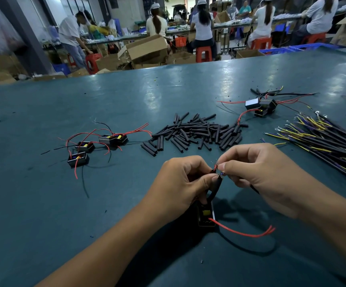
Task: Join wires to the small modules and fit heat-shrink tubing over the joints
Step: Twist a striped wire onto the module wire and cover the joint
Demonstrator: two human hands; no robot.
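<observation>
My left hand [180, 181] pinches the black lead of a small black module [206, 216] that hangs below it, just above the table. Two red wires [244, 233] trail from the module to the right. My right hand [257, 172] pinches a thin wire end with blue and red tips [218, 170], held against the lead between both thumbs. A black cable runs out under my right palm. A heap of black heat-shrink tubes [194, 133] lies just beyond my hands.
Three modules with red and black wires [97, 146] lie at the left. More modules [259, 106] sit at the back right. A bundle of black, yellow and purple wires [325, 139] spreads along the right. Beyond the green table [64, 204], people work among boxes.
</observation>
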